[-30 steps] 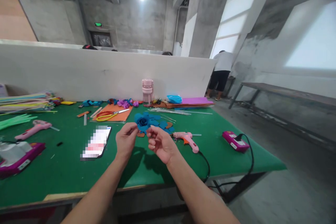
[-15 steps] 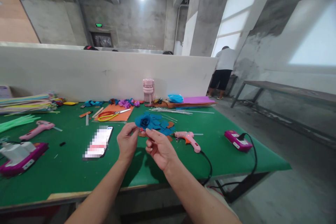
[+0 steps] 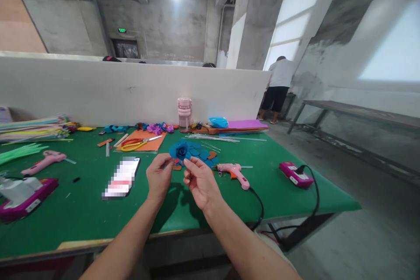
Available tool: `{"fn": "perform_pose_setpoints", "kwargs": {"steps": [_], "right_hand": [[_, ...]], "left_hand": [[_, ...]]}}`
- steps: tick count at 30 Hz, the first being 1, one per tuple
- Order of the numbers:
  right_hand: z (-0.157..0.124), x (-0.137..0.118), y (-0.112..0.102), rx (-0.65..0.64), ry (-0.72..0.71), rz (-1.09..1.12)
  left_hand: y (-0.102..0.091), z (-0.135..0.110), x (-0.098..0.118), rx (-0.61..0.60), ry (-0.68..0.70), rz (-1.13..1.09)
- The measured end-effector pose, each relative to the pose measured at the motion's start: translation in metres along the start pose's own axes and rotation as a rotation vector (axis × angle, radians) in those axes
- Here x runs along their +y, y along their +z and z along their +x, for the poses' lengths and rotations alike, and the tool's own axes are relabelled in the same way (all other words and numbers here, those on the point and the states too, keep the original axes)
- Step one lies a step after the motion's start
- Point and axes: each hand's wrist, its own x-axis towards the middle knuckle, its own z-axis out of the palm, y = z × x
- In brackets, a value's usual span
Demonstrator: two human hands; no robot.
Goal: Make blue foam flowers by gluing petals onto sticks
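A blue craft flower [image 3: 180, 151] with a darker rolled centre is held up over the table between both hands. My left hand [image 3: 159, 175] pinches its lower left edge, fingers closed. From the right, my right hand [image 3: 201, 180] grips the flower's lower edge between thumb and forefinger, the other fingers curled. Just behind it lie loose blue petals [image 3: 204, 155], with some brown pieces [image 3: 212, 155] among them. To the right of my right hand rests a pink glue gun [image 3: 234, 171] with a glue stick in its back.
On the green table [image 3: 82, 214] lie a phone [image 3: 123, 177], red-and-yellow scissors [image 3: 134, 144], a second glue gun [image 3: 44, 162] and two purple power strips [image 3: 295, 175]. A pink bottle [image 3: 184, 111] stands by the white partition [image 3: 131, 89]. A person [image 3: 278, 81] stands far right.
The flower stays in both hands, nearly still. My right fingers have shifted slightly along its lower edge. The whole view has drifted a little.
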Motion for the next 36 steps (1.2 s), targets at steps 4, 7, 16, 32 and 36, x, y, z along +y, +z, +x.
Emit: {"fn": "perform_pose_setpoints", "kwargs": {"steps": [4, 7, 16, 32, 36], "right_hand": [[-0.0001, -0.0002, 0.0003, -0.013, 0.004, -0.004], [0.0001, 0.0001, -0.0001, -0.015, -0.001, 0.0], [0.0012, 0.001, -0.0012, -0.03, 0.028, 0.027], [0.0004, 0.0039, -0.0022, -0.083, 0.119, -0.155], [0.0019, 0.006, -0.002, -0.058, 0.056, -0.115]], "left_hand": [[-0.0001, -0.0003, 0.0015, -0.014, 0.003, 0.025], [-0.0003, -0.0004, 0.0022, -0.016, 0.002, 0.025], [-0.0006, -0.0001, 0.0029, -0.028, 0.001, 0.026], [0.0005, 0.0012, -0.0026, -0.023, -0.143, -0.116], [-0.0001, 0.0007, -0.0033, -0.007, -0.144, -0.123]]}}
